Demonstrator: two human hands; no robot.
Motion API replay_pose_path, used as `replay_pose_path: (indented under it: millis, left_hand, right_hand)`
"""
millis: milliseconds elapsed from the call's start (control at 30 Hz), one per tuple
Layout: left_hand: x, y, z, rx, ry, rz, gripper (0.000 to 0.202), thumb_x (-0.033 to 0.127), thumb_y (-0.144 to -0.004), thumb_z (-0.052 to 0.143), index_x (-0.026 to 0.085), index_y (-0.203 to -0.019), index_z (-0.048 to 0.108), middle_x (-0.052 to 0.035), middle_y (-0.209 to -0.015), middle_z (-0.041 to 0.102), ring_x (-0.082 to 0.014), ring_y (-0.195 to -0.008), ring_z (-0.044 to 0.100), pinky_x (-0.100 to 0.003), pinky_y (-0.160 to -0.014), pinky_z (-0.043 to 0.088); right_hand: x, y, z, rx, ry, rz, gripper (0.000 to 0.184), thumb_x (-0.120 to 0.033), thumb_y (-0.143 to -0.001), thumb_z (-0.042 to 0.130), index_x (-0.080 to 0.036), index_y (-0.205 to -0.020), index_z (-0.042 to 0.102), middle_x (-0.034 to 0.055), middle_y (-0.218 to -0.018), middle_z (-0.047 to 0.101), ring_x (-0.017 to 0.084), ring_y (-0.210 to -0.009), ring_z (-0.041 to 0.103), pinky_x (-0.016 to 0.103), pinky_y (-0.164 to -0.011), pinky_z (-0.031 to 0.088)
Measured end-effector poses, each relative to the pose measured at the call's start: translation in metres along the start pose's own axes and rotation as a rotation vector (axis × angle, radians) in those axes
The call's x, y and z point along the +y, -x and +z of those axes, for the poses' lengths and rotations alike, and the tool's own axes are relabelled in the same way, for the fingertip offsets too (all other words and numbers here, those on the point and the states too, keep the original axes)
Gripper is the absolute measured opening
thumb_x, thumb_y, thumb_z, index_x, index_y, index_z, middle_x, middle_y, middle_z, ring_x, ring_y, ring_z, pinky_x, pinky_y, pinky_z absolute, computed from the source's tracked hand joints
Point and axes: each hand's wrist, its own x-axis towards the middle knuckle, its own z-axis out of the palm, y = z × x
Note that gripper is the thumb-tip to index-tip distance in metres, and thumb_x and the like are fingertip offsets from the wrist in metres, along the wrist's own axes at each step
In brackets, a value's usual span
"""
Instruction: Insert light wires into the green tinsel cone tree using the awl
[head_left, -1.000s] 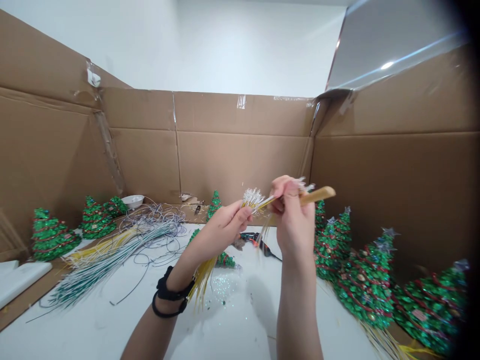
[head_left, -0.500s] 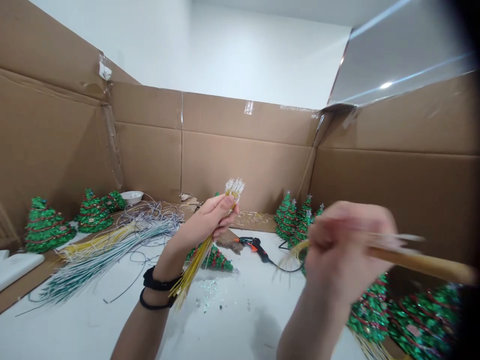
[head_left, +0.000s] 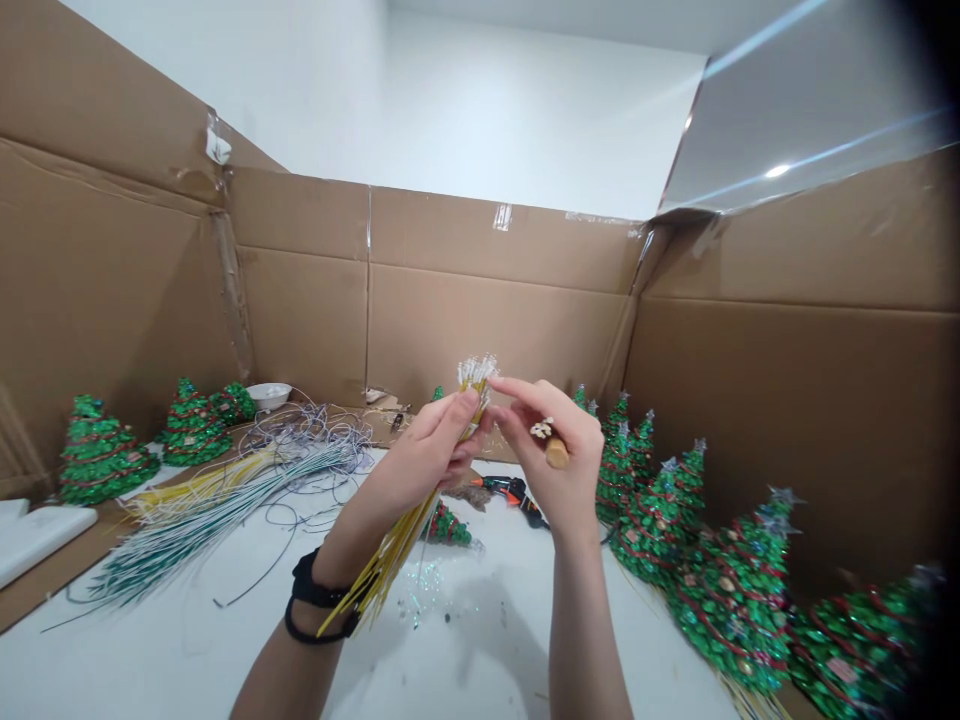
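Observation:
My left hand is closed around a bundle of thin yellow wires. The wires' white tips stick up above my thumb, and their long ends hang down past my wrist. Close against the bundle is my right hand, its index finger and thumb at the white tips; whether they pinch a single wire I cannot make out. In its palm is a wooden stick, its round end towards me, beside a few white-tipped strands. The rest of the stick is hidden by the hand.
Green tinsel Christmas trees stand at left and right; another lies behind my hands. Green and yellow wires spread over the white table. A glue gun and white bowl sit further back. Cardboard walls surround everything.
My right hand has swung in from the right to the bundle's tips, bringing the wooden stick and strands along. My left hand keeps its hold on the yellow wires.

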Motion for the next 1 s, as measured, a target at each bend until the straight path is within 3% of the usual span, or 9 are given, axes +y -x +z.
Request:
replay_pose_path:
  millis: [100,200,367,567,667,767,900,1000]
  left_hand:
    - [-0.001,-0.001,0.003,0.005,0.002,0.019,0.034,0.052,-0.09,0.042,0.02,-0.077,0.042,0.0089,-0.055,0.027,-0.0033,-0.039,0.018,-0.016,-0.034,0.017]
    - [-0.004,-0.002,0.006,0.03,-0.01,0.042,0.034,0.052,-0.09,0.043,0.02,-0.078,0.042,0.0088,-0.055,0.028,-0.0033,-0.039,0.019,-0.016,-0.034,0.017]
    - [-0.009,-0.003,0.011,0.163,-0.11,0.09,0.037,0.053,-0.09,0.04,0.02,-0.074,0.04,0.008,-0.055,0.03,-0.0038,-0.039,0.023,-0.017,-0.035,0.02]
    - [-0.014,-0.005,0.01,0.253,-0.355,0.19,0.038,0.05,-0.093,0.034,0.02,-0.072,0.041,0.0061,-0.057,0.035,-0.0059,-0.045,0.029,-0.02,-0.042,0.026]
    - [-0.011,-0.004,0.006,0.116,-0.563,0.175,0.036,0.045,-0.095,0.031,0.019,-0.075,0.045,0.0051,-0.058,0.038,-0.0074,-0.049,0.034,-0.021,-0.047,0.029]
    - [-0.009,-0.005,-0.003,-0.048,-0.73,0.106,0.033,0.04,-0.096,0.031,0.019,-0.076,0.047,0.0047,-0.058,0.039,-0.0085,-0.052,0.036,-0.022,-0.05,0.031]
    - [-0.009,-0.008,-0.014,-0.106,-0.763,0.077,0.032,0.037,-0.095,0.03,0.019,-0.076,0.048,0.0043,-0.06,0.04,-0.0089,-0.052,0.036,-0.023,-0.05,0.03]
    - [-0.01,-0.009,-0.019,-0.069,-0.727,0.077,0.033,0.04,-0.095,0.03,0.019,-0.078,0.049,0.0046,-0.059,0.039,-0.0088,-0.051,0.036,-0.023,-0.049,0.03]
  right_hand:
    - [0.0,-0.001,0.001,0.003,-0.046,0.038,0.01,-0.024,-0.082,0.063,-0.026,-0.091,0.067,-0.0038,-0.064,0.054,0.01,-0.057,0.047,0.024,-0.053,0.04]
    - [0.001,-0.001,0.004,-0.015,-0.168,0.184,0.009,-0.029,-0.078,0.066,-0.024,-0.085,0.064,-0.0049,-0.062,0.051,0.009,-0.054,0.044,0.022,-0.049,0.038]
    - [0.004,-0.002,0.009,-0.138,-0.463,0.403,0.014,-0.033,-0.075,0.068,-0.022,-0.077,0.06,-0.0041,-0.065,0.054,0.008,-0.055,0.048,0.022,-0.051,0.041]
    - [0.007,-0.005,0.009,-0.089,-0.542,0.373,0.014,-0.031,-0.074,0.069,-0.021,-0.069,0.061,-0.0032,-0.067,0.053,0.009,-0.059,0.049,0.022,-0.053,0.04]
    - [0.011,-0.005,-0.006,0.068,-0.592,0.335,0.018,-0.029,-0.076,0.069,-0.02,-0.066,0.058,-0.0022,-0.075,0.051,0.005,-0.053,0.039,0.02,-0.044,0.03]
    - [0.011,-0.003,-0.032,0.337,-0.642,0.29,0.019,-0.029,-0.082,0.064,-0.02,-0.07,0.052,-0.0023,-0.082,0.05,0.003,-0.047,0.028,0.019,-0.04,0.023]
    - [0.008,-0.002,-0.062,0.745,-0.504,0.093,0.013,-0.022,-0.086,0.058,-0.022,-0.075,0.051,-0.0025,-0.073,0.054,0.007,-0.055,0.042,0.018,-0.045,0.031]
    - [0.003,-0.002,-0.071,0.916,-0.359,-0.037,0.019,-0.017,-0.087,0.054,-0.023,-0.069,0.05,-0.0044,-0.058,0.049,0.01,-0.058,0.047,0.022,-0.056,0.041]
